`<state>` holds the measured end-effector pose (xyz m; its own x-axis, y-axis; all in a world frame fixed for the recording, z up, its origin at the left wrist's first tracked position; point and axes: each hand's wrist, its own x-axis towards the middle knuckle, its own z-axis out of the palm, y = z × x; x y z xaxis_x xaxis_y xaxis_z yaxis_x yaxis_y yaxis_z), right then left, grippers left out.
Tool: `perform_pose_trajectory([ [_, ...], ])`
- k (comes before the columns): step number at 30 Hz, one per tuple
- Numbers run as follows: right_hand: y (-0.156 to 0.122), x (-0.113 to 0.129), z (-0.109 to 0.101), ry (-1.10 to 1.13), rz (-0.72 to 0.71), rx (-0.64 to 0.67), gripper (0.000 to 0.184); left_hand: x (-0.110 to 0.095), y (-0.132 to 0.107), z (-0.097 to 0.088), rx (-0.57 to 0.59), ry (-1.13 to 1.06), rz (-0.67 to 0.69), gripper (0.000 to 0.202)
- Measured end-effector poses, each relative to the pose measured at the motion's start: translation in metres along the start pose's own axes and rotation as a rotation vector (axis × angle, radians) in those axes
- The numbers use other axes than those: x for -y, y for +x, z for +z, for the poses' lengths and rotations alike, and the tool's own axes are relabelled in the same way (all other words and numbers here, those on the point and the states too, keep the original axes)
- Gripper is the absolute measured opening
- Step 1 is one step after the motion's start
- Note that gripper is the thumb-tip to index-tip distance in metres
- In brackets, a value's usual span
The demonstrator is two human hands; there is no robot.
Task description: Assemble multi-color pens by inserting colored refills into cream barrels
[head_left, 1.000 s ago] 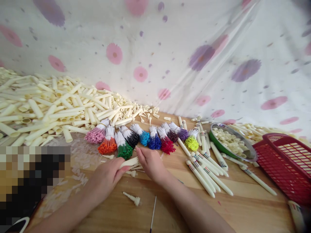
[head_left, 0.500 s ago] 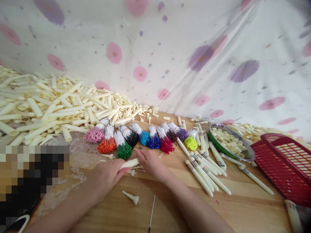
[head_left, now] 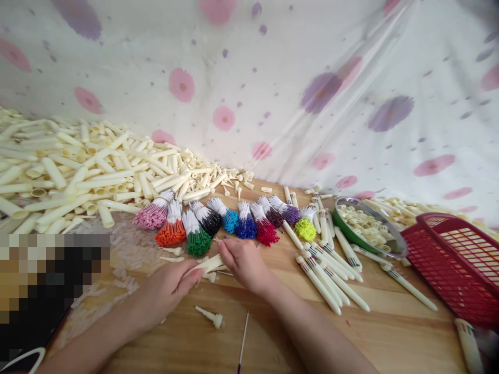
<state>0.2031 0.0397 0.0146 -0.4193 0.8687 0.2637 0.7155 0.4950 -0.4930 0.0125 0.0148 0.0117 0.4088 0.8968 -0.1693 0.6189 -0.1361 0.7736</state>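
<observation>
My left hand [head_left: 175,283] is closed around a cream pen barrel [head_left: 210,264] that points to the right. At the barrel's right end my right hand [head_left: 246,262] is closed, thumb and fingers pinched together; what lies between them is hidden. Just beyond both hands, bundles of pen refills with coloured tips stand in a row, among them green [head_left: 198,241], orange [head_left: 170,231], dark blue [head_left: 246,226] and red [head_left: 267,231]. Nearer me, a cream pointed pen part [head_left: 210,316] and a single white refill [head_left: 244,340] lie on the wooden table [head_left: 187,345].
A large heap of cream barrels [head_left: 78,166] covers the left back. Assembled multicolour pens [head_left: 327,280] lie at right, beside a green-sided metal bowl [head_left: 353,236] of small cream parts and a red plastic basket [head_left: 440,265]. A flowered curtain [head_left: 241,78] hangs behind.
My left hand has turned slightly and shifted a little left and down, showing more of the barrel. My right hand stays near the barrel's end, its fingers curled in more.
</observation>
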Motion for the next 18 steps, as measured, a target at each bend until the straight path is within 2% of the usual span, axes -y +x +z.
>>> perform_pose_trajectory([
  [2, 0.002, 0.004, -0.003, 0.034, 0.152, 0.116, 0.043, 0.003, 0.000, 0.005, -0.077, 0.197, 0.070, 0.038],
  [5, 0.003, 0.006, -0.011, 0.035, 0.280, 0.267, 0.042, 0.004, -0.001, 0.012, -0.059, 0.370, 0.126, 0.036],
  [10, -0.009, -0.005, -0.022, 0.179, 0.166, 0.545, 0.035, 0.000, -0.007, 0.027, 0.035, 0.462, 0.183, 0.037],
  [13, -0.022, -0.013, -0.025, 0.249, 0.161, 0.570, 0.036, -0.002, -0.009, 0.038, 0.087, 0.476, 0.242, 0.037],
  [18, -0.038, -0.018, -0.024, 0.359, 0.239, 0.622, 0.035, 0.001, -0.010, 0.054, 0.087, 0.541, 0.301, 0.031],
])
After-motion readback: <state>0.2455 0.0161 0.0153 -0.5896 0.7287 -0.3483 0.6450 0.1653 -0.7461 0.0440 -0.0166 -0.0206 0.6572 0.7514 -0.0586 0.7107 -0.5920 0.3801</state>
